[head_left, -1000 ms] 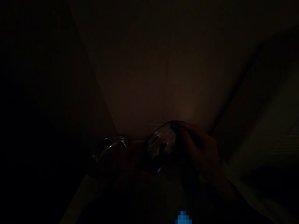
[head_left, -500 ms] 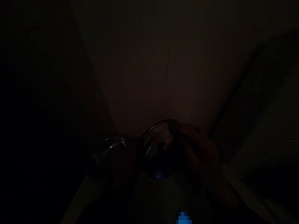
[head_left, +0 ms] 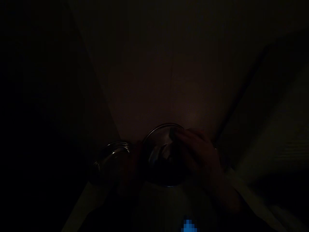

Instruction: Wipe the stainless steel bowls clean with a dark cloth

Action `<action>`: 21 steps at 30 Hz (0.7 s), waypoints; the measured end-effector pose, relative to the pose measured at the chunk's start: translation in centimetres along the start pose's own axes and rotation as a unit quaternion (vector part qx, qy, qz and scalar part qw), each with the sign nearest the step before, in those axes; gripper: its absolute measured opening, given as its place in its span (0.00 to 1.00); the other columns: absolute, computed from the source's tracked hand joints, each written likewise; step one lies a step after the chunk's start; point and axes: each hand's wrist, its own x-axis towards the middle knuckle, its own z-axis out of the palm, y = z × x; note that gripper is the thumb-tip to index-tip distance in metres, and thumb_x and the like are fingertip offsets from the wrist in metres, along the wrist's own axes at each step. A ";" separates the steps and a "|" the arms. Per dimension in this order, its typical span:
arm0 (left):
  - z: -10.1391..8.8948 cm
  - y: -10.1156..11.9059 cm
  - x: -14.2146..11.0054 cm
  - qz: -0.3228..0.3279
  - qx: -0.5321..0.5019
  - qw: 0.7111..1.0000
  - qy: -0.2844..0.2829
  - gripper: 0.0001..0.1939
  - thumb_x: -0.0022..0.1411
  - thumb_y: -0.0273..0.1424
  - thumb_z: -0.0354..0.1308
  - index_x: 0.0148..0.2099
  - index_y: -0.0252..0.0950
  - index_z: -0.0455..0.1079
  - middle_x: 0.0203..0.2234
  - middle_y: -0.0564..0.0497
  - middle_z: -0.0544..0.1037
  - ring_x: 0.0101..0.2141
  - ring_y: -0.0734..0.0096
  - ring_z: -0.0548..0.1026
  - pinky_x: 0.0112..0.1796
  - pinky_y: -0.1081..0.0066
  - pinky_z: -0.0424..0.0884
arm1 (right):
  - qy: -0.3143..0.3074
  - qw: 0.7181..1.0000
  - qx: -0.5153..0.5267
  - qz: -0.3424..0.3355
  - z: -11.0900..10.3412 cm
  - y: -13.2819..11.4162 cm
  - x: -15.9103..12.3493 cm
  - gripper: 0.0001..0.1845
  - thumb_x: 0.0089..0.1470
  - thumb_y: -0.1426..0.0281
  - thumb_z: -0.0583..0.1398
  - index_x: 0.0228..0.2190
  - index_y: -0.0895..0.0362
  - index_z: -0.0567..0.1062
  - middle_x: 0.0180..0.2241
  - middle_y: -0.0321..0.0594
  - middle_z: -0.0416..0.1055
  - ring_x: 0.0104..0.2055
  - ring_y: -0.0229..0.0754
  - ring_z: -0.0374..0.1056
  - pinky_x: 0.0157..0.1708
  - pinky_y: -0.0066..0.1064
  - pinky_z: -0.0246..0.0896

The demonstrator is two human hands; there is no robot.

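The scene is very dark. A shiny round metal bowl [head_left: 156, 154] sits low in the middle, its rim catching a thin line of light. At its left edge is my left hand [head_left: 130, 167], dim and closed around that side, with most of its fingers lost in shadow. My right hand [head_left: 204, 156] reaches over the bowl's right side, fingers bent together against the shiny surface. A small dark patch shows at those fingertips; whether it is a held pad or a shadow is unclear. Left of my left hand stand shiny round rims [head_left: 118, 145], apparently stacked metal dishes.
Beyond the bowl rises a dim brownish panel [head_left: 154, 83] with a thin vertical line on it. A dark slanting edge [head_left: 241, 93] runs along the right. A pale strip [head_left: 77, 206] lies at lower left, and a blue pixelated patch [head_left: 188, 226] shows at the bottom.
The bowl and my right hand have shifted slightly left in the view. A blue glint on the bowl's lower part has faded.
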 end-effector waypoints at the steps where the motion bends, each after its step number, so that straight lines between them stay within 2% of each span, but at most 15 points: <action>1: 0.2 0.2 0.0 0.004 -0.005 1.000 -0.002 0.20 0.63 0.43 0.51 0.47 0.34 0.70 0.42 0.46 0.77 0.41 0.65 0.75 0.42 0.61 0.72 | 0.010 0.999 0.015 0.043 -0.4 0.6 0.2 0.15 0.58 0.74 0.55 0.46 0.53 0.74 0.45 0.40 0.75 0.47 0.44 0.68 0.46 0.39 0.65; 3: 0.4 0.5 0.0 0.011 -0.016 1.000 -0.005 0.19 0.64 0.41 0.51 0.50 0.34 0.67 0.45 0.45 0.73 0.42 0.66 0.74 0.43 0.59 0.72 | 0.028 0.993 0.041 0.106 -0.9 1.4 0.3 0.14 0.58 0.72 0.56 0.45 0.51 0.75 0.43 0.38 0.76 0.44 0.43 0.70 0.45 0.38 0.66; 5: 0.5 0.7 -0.2 0.012 -0.023 1.000 -0.007 0.17 0.64 0.39 0.51 0.50 0.36 0.67 0.47 0.45 0.72 0.43 0.66 0.73 0.43 0.60 0.71 | 0.047 0.990 0.045 0.122 -1.0 1.3 0.3 0.13 0.58 0.71 0.56 0.44 0.50 0.75 0.43 0.37 0.76 0.44 0.43 0.71 0.44 0.38 0.67; 7: 0.7 0.8 -0.3 0.008 -0.027 1.000 -0.010 0.17 0.64 0.38 0.52 0.51 0.36 0.67 0.48 0.45 0.71 0.43 0.65 0.72 0.43 0.60 0.71 | 0.042 0.995 0.030 0.084 -0.8 0.4 0.1 0.14 0.58 0.73 0.56 0.45 0.51 0.74 0.45 0.38 0.75 0.46 0.44 0.69 0.45 0.39 0.66; 10: 1.0 0.9 -0.5 -0.001 -0.030 0.999 -0.015 0.17 0.63 0.37 0.53 0.52 0.35 0.66 0.48 0.45 0.71 0.44 0.64 0.72 0.43 0.59 0.71 | -0.012 0.999 0.009 -0.028 0.0 -1.2 -0.3 0.16 0.58 0.74 0.55 0.47 0.52 0.73 0.48 0.39 0.73 0.49 0.45 0.66 0.44 0.39 0.67; 13: 1.1 1.2 -0.7 -0.008 -0.033 0.999 -0.019 0.17 0.63 0.37 0.53 0.52 0.35 0.66 0.48 0.45 0.71 0.44 0.65 0.72 0.43 0.59 0.71 | -0.040 0.995 0.004 -0.094 0.4 -1.2 -0.5 0.17 0.57 0.75 0.56 0.48 0.54 0.73 0.50 0.40 0.72 0.49 0.45 0.64 0.45 0.38 0.67; 14: 1.1 1.4 -0.8 -0.008 -0.034 0.999 -0.019 0.17 0.63 0.37 0.53 0.52 0.35 0.66 0.48 0.45 0.71 0.44 0.65 0.72 0.43 0.59 0.71 | -0.031 0.996 -0.002 -0.086 0.3 -0.8 -0.4 0.17 0.57 0.75 0.56 0.48 0.54 0.73 0.50 0.40 0.72 0.49 0.45 0.65 0.45 0.38 0.66; 18: 1.2 1.9 -1.1 -0.008 -0.035 0.999 -0.013 0.17 0.64 0.38 0.52 0.51 0.36 0.67 0.47 0.45 0.72 0.43 0.66 0.72 0.43 0.60 0.71 | 0.012 1.000 -0.019 0.022 -0.3 0.8 -0.1 0.18 0.57 0.76 0.56 0.49 0.52 0.72 0.48 0.40 0.73 0.47 0.45 0.67 0.44 0.40 0.67; 19: 1.2 1.9 -1.1 -0.008 -0.035 0.999 -0.011 0.17 0.64 0.40 0.51 0.50 0.35 0.68 0.46 0.45 0.73 0.43 0.66 0.73 0.43 0.60 0.71 | 0.013 0.999 -0.021 0.025 -0.3 0.7 -0.2 0.18 0.57 0.76 0.56 0.48 0.52 0.72 0.48 0.40 0.73 0.47 0.45 0.67 0.44 0.40 0.67; 21: 1.4 1.7 -0.9 -0.008 -0.033 0.999 -0.005 0.19 0.64 0.42 0.50 0.48 0.34 0.69 0.44 0.45 0.74 0.41 0.66 0.74 0.42 0.60 0.72 | 0.001 1.000 -0.014 -0.014 0.1 -0.2 -0.5 0.18 0.57 0.76 0.56 0.48 0.52 0.72 0.48 0.40 0.73 0.48 0.45 0.67 0.43 0.39 0.68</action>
